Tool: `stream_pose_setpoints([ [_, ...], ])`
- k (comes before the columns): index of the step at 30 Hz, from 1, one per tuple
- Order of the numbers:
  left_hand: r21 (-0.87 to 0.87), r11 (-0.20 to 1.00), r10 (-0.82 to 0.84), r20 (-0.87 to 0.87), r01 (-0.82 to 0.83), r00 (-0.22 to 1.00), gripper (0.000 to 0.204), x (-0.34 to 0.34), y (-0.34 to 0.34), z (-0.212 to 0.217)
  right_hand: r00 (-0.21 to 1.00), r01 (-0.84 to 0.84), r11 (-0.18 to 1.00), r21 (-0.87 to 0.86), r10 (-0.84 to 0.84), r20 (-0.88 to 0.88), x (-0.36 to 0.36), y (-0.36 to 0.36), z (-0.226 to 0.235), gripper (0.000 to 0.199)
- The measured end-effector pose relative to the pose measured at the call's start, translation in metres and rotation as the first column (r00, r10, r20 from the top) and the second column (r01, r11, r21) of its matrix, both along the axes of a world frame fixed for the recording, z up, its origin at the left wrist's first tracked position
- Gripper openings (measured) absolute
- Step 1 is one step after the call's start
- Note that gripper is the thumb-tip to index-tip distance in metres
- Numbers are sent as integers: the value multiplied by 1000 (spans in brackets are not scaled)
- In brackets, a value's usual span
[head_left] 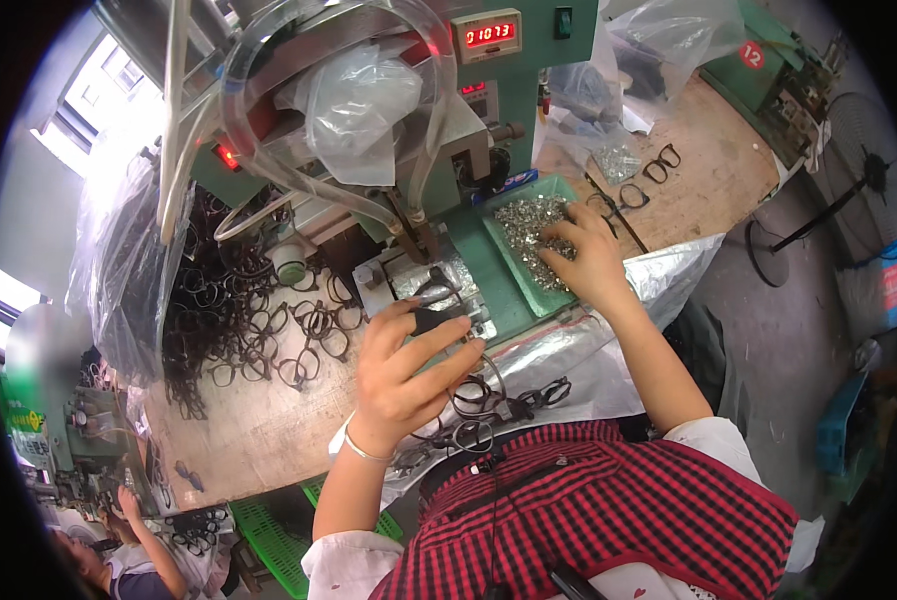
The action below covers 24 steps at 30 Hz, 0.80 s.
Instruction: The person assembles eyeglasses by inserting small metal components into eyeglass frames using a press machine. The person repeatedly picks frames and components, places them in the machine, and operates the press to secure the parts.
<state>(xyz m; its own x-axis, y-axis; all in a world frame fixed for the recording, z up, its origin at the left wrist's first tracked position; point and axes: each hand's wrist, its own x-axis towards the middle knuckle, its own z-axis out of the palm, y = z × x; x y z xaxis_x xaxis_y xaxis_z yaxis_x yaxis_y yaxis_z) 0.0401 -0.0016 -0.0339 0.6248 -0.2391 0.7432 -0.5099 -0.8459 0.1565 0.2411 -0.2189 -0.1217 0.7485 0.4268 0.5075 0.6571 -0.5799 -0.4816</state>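
Observation:
My left hand [401,375] is at the machine's work spot, its fingers curled round a dark eyeglass frame [496,378]. Part of that frame is hidden behind the fingers. Just beyond the fingertips lies the metal fixture [456,278] under the machine head. On the right, my right hand [596,262] reaches over a green tray [532,308]. Its thumb and fingers are apart and touch the heap of small shiny metal parts [525,232] inside. No part shows between those fingers.
Dark eyeglass frames [299,345] are piled on the wooden table [259,440] at left; several lie in my lap [539,398]. A green machine [544,60] with hoses stands ahead. More frames [649,180] lie right of the tray. Another person [134,560] sits at lower left.

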Motion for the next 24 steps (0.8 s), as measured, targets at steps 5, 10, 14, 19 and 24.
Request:
stream_pose_setpoints([
  [5, -41, 998, -49, -21, 48, 999, 28, 3, 3, -1, 994, -87, 993, 79, 81, 73, -4, 11, -7, 18],
  [10, -45, 998, -36, -33, 34, 999, 29, -5, 7, -6, 931, -219, 956, -195, 265, 250, 11, 34, -3, 23],
  [14, -172, 977, 129, 8, -126, 992, 30, -30, -14, -21, 987, -142, 976, 164, 129, 91, 18, 24, -14, 15],
  [19, -469, 598, 741, 14, -650, 672, 16, -87, 57, -57, 866, 268, 496, 826, 252, -433, 9, -16, -32, 8],
  [24, 11, 462, 828, -362, -887, 427, 26, -83, 125, -87, 895, 188, 514, 837, 262, -362, 14, 42, -37, 11],
])
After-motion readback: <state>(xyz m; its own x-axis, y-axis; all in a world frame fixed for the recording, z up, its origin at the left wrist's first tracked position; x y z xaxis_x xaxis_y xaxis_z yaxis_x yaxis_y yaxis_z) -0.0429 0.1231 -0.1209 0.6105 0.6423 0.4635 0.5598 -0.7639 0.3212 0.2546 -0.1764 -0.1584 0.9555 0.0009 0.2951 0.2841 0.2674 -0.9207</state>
